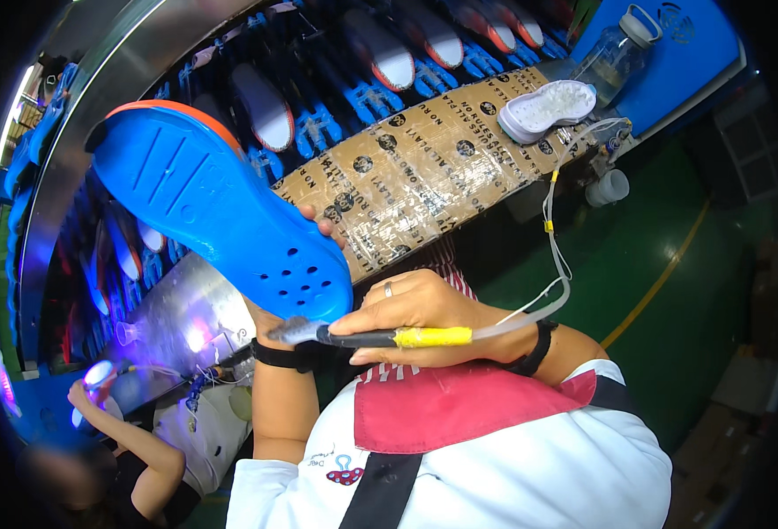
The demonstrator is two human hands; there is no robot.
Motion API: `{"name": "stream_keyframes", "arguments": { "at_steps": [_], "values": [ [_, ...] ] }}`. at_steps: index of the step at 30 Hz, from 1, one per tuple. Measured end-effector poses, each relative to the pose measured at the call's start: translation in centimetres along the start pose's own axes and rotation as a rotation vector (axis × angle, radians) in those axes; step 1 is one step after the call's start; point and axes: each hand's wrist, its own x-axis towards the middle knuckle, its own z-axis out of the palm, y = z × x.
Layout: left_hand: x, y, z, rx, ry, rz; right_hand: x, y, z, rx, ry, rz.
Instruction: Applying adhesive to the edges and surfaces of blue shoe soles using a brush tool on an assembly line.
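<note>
A large blue shoe sole (204, 203) with an orange rim at its far end is held up on the left. Small holes dot its near end. My left hand (325, 227) grips it from behind and beneath; only fingertips show past its right edge, the rest being hidden. My right hand (415, 304), wearing a ring, is closed round a brush (358, 338) with a black handle and yellow wrap. Its grey bristles lie by the sole's near end; whether they touch it I cannot tell. A clear tube (548, 304) runs from the brush's back end.
Cardboard under clear tape (424, 176) covers the bench. On it lies a white sole (548, 110), near a clear jug (618, 57). Behind, a rack carries several shoe uppers (261, 110) on blue holders (318, 128). A co-worker (142, 441) handles a shoe at lower left.
</note>
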Motion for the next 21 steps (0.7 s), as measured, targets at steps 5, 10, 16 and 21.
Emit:
{"name": "stream_keyframes", "arguments": {
  "at_steps": [5,10,16,21],
  "values": [
    [-0.3,2.0,0.1,0.098,-0.006,-0.031,0.1,-0.2,-0.7,-0.107,0.109,0.069],
    [-0.1,4.2,0.4,0.335,-0.02,-0.195,0.4,0.2,-1.2,-0.095,-0.144,0.021],
    [0.6,6.2,-0.9,0.662,0.126,-0.37,1.0,1.1,-1.2,-0.16,-0.129,0.012],
    [1.9,6.7,0.8,0.782,0.097,-0.637,1.0,1.7,-2.1,-0.177,-0.409,-0.021]
  ]
}}
